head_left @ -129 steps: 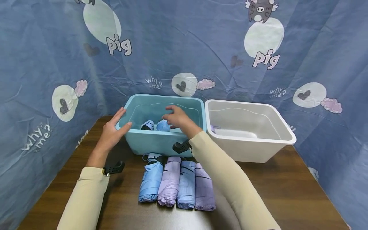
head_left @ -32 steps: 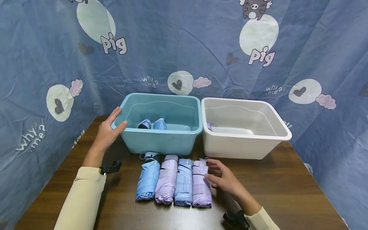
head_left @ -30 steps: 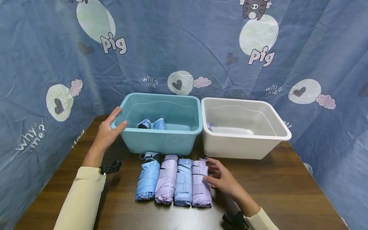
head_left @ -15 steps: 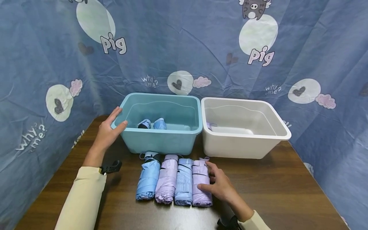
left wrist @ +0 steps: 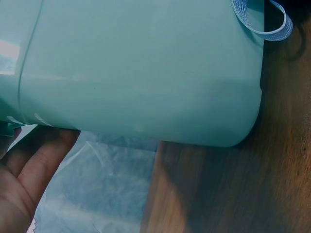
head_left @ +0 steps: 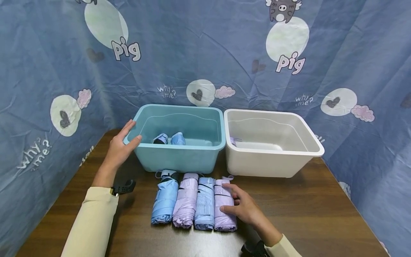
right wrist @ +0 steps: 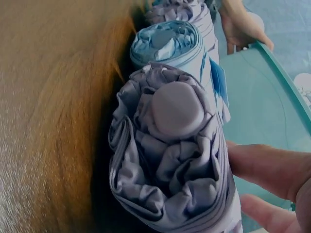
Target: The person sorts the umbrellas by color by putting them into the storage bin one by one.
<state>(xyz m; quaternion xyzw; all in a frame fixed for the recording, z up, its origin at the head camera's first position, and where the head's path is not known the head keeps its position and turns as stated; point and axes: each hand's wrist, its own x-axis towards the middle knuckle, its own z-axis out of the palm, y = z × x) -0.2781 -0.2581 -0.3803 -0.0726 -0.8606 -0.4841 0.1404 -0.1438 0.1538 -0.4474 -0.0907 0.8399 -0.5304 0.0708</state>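
Note:
My left hand (head_left: 119,148) rests on the left rim of the teal bin (head_left: 178,157), fingers fairly straight along its side and thumb near the front corner. In the left wrist view the fingers (left wrist: 43,160) touch the bin. On the table lie a blue folded umbrella (head_left: 165,201), a purple one, a lighter blue umbrella (head_left: 204,205) and a second purple umbrella (head_left: 224,217), side by side. Over that rightmost purple umbrella my right hand (head_left: 245,207) lies with spread fingers, thumb and index fingertip on its upper side. The right wrist view shows its gathered end (right wrist: 177,109).
Inside the teal bin are two blue umbrellas (head_left: 178,138). A white bin (head_left: 273,164) stands to its right, with a small purple piece (head_left: 233,141) showing at its left. A blue patterned curtain (head_left: 205,53) hangs behind the wooden table (head_left: 305,214).
My right hand left the teal bin, came down to the right of the umbrella row, then moved slightly left onto the rightmost purple umbrella. The left hand stayed at the bin rim.

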